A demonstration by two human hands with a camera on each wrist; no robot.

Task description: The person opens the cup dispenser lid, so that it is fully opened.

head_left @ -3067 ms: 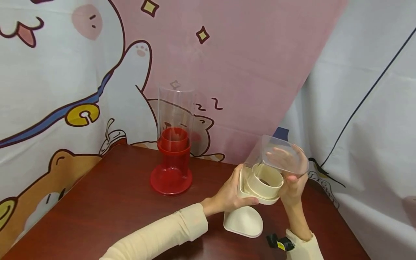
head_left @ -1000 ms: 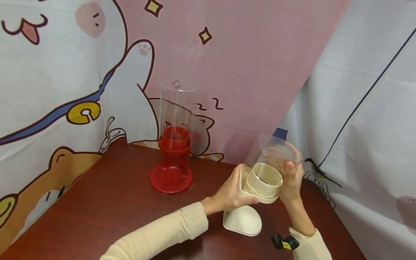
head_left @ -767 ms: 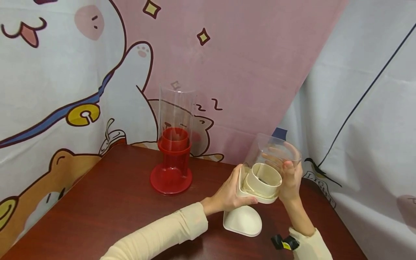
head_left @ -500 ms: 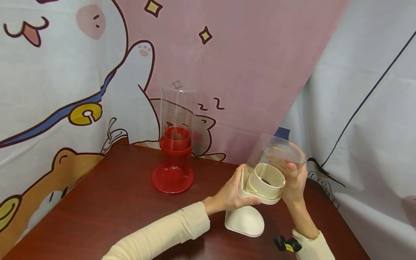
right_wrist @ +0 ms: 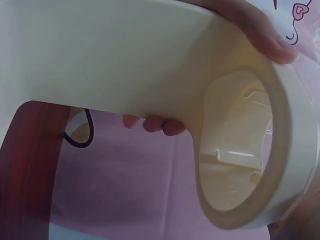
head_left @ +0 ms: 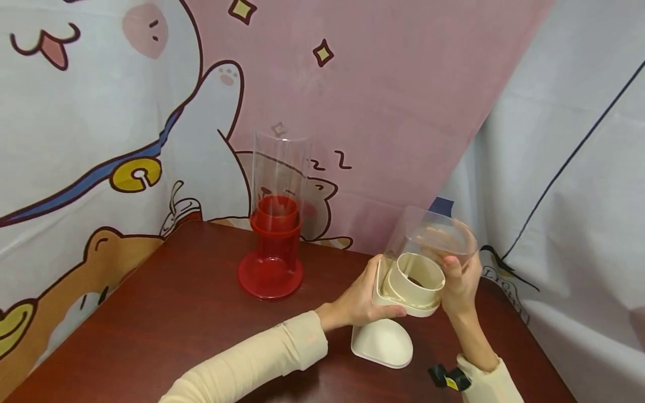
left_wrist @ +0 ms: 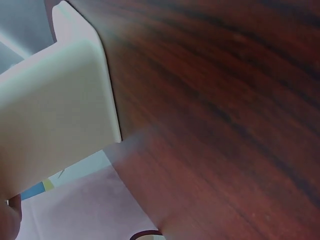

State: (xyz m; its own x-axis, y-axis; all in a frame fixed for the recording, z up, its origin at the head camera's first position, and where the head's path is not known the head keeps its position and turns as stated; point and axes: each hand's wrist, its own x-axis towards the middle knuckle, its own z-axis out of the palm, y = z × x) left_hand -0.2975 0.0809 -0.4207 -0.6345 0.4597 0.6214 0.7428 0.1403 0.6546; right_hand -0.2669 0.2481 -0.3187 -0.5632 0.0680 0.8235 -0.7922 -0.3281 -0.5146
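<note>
"What's the largest thing before you?"

"A cloth backdrop (head_left: 383,112) printed with cartoon animals, running from nine o'clock over twelve to three. Below it a dark reddish-brown tabletop (head_left: 176,302) fills the six o'clock side."

"And standing there?"

"A red pedestal (head_left: 276,246) at eight o'clock of my head view, upright, a clear tube (head_left: 282,168) rising around its upper ring. Near five o'clock is a cream pedestal (head_left: 383,340), its D-shaped base down at the tabletop; from it, the red one lies toward ten o'clock, well apart. The cream one leans toward one o'clock as I see it; whether it truly tilts, I can't tell."

"What's on the cream one?"

"A clear container (head_left: 415,232), at its upper end."

"And your grip?"

"Clamped on two parts. My left hand (head_left: 363,296) grips the cream pedestal by its top, thumb along the front edge; the right wrist view shows fingertips past the stem's edge. My right hand (head_left: 459,280) wraps the clear container from three o'clock, thumb on the near side, other fingers visible through the clear wall."

"Anything smaller?"

"A cream ring (head_left: 414,292) inside the container's lower end, my left hand at its eight o'clock. Then, at six o'clock from my right hand, a black strap (head_left: 450,378) with a yellow patch, beside my cuff (head_left: 486,380)."
</note>
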